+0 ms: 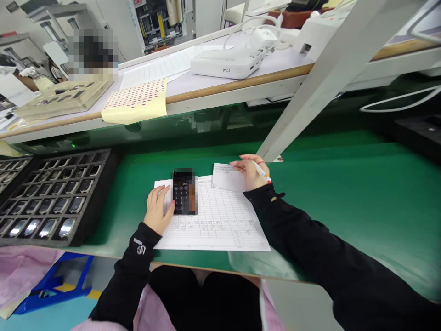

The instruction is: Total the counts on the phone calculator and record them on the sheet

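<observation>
A printed table sheet (223,230) with handwritten entries lies on the green work surface. On its upper left rests a smartphone (181,195) showing a calculator keypad, its screen partly blurred. My left hand (159,210) lies on the sheet with fingers apart, the thumb at the phone's left edge. A small white note (225,177) with lines of writing overlaps the sheet's upper right. Over that note, my right hand (253,174) is closed around a white pen (261,171), whose orange-marked end points towards the wrist. The pen's tip is hidden by the fingers.
At the left stands a black foam tray (86,216) holding many watch-like cases in rows. A slanted metal post (310,87) rises just beyond my right hand. The raised shelf (193,94) carries a white box (223,64), papers and a yellow sticker sheet (138,101).
</observation>
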`<state>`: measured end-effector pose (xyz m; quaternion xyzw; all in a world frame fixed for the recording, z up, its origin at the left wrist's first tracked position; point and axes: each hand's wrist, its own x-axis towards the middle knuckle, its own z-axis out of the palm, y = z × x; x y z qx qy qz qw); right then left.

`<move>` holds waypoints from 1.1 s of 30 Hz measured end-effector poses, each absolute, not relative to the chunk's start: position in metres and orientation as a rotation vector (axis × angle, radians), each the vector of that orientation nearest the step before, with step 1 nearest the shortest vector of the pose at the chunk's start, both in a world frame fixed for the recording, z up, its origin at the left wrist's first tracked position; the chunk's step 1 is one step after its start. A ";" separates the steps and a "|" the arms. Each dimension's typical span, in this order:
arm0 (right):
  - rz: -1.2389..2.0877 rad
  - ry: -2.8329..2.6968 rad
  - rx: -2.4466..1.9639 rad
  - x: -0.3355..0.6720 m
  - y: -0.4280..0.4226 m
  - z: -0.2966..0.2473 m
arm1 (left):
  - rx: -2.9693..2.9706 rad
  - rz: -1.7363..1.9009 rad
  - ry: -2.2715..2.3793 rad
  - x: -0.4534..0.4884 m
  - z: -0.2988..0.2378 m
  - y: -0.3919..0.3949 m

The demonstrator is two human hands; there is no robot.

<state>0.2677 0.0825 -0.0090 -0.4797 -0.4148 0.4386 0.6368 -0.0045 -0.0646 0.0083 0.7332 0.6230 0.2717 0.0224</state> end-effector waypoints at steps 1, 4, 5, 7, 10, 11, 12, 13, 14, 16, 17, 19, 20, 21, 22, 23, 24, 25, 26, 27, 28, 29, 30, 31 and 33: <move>1.029 -0.917 -1.094 0.268 0.085 -0.011 | 2.264 0.859 1.907 -0.005 0.008 -0.064; 1.028 -0.967 -1.096 0.268 0.085 -0.013 | 2.195 0.893 1.856 -0.006 0.008 -0.063; 1.018 -1.004 -1.102 0.267 0.084 -0.013 | 2.153 0.884 1.853 -0.006 0.007 -0.062; 0.993 -1.064 -1.122 0.266 0.081 -0.011 | 2.068 0.836 1.862 -0.008 0.006 -0.061; 0.953 -1.117 -1.158 0.266 0.078 -0.008 | 2.013 0.766 1.877 -0.009 0.004 -0.058; 0.944 -1.129 -1.170 0.266 0.078 -0.008 | 2.012 0.753 1.881 -0.010 0.004 -0.057; 0.938 -1.139 -1.179 0.266 0.078 -0.008 | 2.012 0.745 1.887 -0.010 0.004 -0.057; 0.937 -1.148 -1.186 0.267 0.078 -0.008 | 2.012 0.739 1.894 -0.010 0.004 -0.056; 0.938 -1.153 -1.191 0.267 0.078 -0.008 | 2.012 0.735 1.902 -0.009 0.004 -0.056; 0.947 -1.157 -1.188 0.267 0.078 -0.008 | 2.012 0.732 1.919 -0.008 0.004 -0.056; 0.951 -1.155 -1.185 0.267 0.078 -0.009 | 2.014 0.733 1.928 -0.008 0.004 -0.056; 0.950 -1.155 -1.183 0.267 0.077 -0.009 | 2.020 0.734 1.943 -0.007 0.004 -0.056; 0.948 -1.159 -1.182 0.267 0.077 -0.009 | 2.024 0.735 1.949 -0.006 0.004 -0.056; 0.944 -1.167 -1.183 0.267 0.077 -0.009 | 2.028 0.735 1.952 -0.006 0.004 -0.056; 0.940 -1.178 -1.186 0.266 0.076 -0.009 | 2.031 0.736 1.953 -0.006 0.004 -0.056; 0.935 -1.189 -1.191 0.266 0.076 -0.008 | 2.032 0.738 1.951 -0.006 0.004 -0.056; 0.931 -1.197 -1.196 0.266 0.075 -0.007 | 2.033 0.741 1.948 -0.006 0.004 -0.056; 0.929 -1.201 -1.199 0.265 0.075 -0.006 | 2.033 0.744 1.945 -0.006 0.004 -0.056; 0.928 -1.204 -1.200 0.265 0.074 -0.004 | 2.033 0.749 1.942 -0.007 0.005 -0.056; 0.921 -1.210 -1.201 0.264 0.072 -0.003 | 2.033 0.753 1.939 -0.007 0.005 -0.057; 0.908 -1.226 -1.203 0.263 0.071 -0.001 | 2.032 0.758 1.937 -0.007 0.005 -0.057; 0.886 -1.255 -1.206 0.262 0.068 0.000 | 2.031 0.763 1.936 -0.007 0.005 -0.057; 0.861 -1.299 -1.209 0.261 0.065 0.001 | 2.031 0.769 1.935 -0.007 0.005 -0.057; 0.834 -1.358 -1.208 0.260 0.061 0.002 | 2.030 0.773 1.934 -0.007 0.005 -0.057; 0.798 -1.501 -1.175 0.257 0.052 0.003 | 2.031 0.783 1.932 -0.007 0.005 -0.058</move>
